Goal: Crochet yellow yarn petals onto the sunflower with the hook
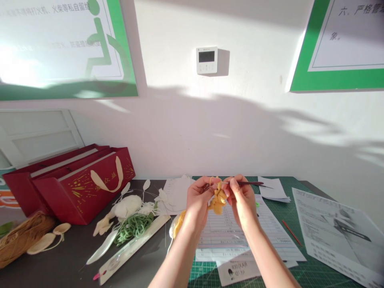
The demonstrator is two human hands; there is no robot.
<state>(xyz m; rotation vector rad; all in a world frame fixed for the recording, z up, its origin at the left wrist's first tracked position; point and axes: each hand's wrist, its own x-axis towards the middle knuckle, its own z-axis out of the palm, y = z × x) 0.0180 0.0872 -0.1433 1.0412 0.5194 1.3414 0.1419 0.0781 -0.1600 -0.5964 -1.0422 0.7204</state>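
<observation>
Both of my hands are raised over printed sheets (222,230). Between them hangs a yellow crocheted piece (220,199) with small petal-like lobes. My left hand (198,197) pinches the piece from its left side, with a strand of yellow yarn running over the fingers. In my right hand (241,198) is a crochet hook (250,183) with a dark red handle, its thin shaft pointing left into the top of the piece. Partly behind my left wrist lies a ball of yellow yarn (180,222).
At left on the dark table are green yarn (134,228), white yarn (128,207), white crocheted leaf shapes, brown twine (25,238) and red gift bags (90,186). A green cutting mat (274,212) bears papers and a thin red stick (291,232). A wall stands close behind.
</observation>
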